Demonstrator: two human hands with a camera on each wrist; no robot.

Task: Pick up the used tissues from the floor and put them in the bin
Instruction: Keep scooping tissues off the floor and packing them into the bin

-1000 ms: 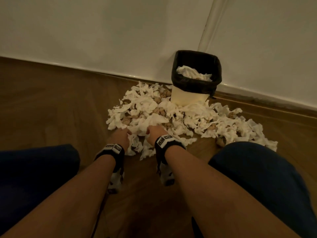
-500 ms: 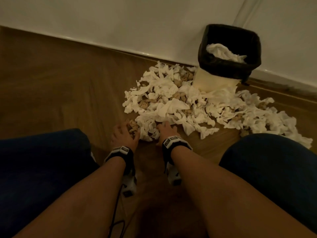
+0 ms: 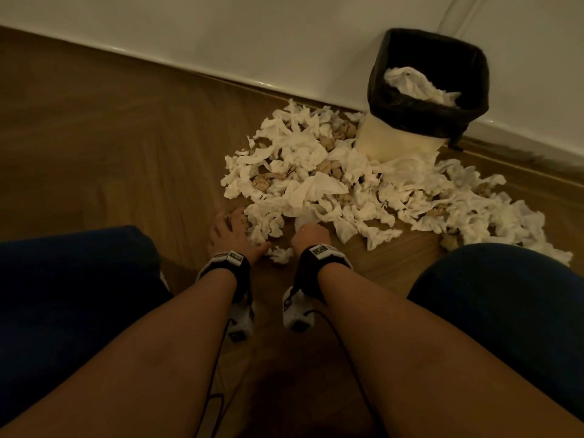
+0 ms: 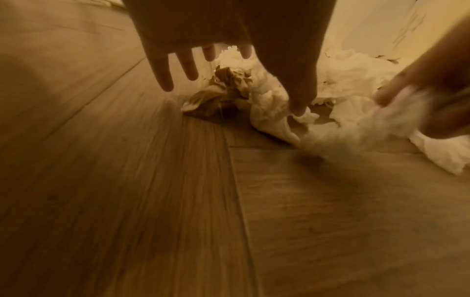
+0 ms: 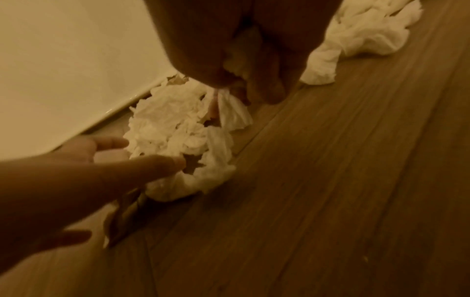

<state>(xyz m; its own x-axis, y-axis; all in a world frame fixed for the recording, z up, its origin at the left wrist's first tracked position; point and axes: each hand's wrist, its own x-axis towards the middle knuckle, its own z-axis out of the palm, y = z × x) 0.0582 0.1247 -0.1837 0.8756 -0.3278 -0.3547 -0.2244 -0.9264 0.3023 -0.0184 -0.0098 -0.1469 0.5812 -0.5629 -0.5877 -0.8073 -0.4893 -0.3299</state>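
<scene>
**Gathering the near edge of the tissue pile**

The person crouches on the wooden floor (image 3: 110, 147), with both hands at the near edge of a wide pile of used tissues (image 3: 316, 172). The pile spreads from in front of the knees up to the foot of the bin (image 3: 401, 143), which stands against the wall (image 3: 221, 33) and already has some tissues inside its black liner (image 3: 429, 112).

The left hand (image 3: 232, 235) lies low over the floor with its fingers (image 4: 189, 66) straight and spread; it holds nothing, and its thumb touches a white tissue beside a brownish crumpled one (image 4: 226, 80). The right hand (image 3: 311, 237) has its fingers (image 5: 267, 88) curled and pinching a white tissue (image 5: 232, 112), as the right wrist view shows (the left wrist view of it is blurred).

The step in hand seems to be collecting a handful. To do it well, the left hand should sweep the loose pieces toward the right one, so that both hands close around one compact bundle. Tissues are light and slip out easily, so the bundle needs pressing together before lifting. A small piece (image 3: 279, 255) lies apart between the wrists, and it is easy to forget. The task is probably far from finished.
</scene>
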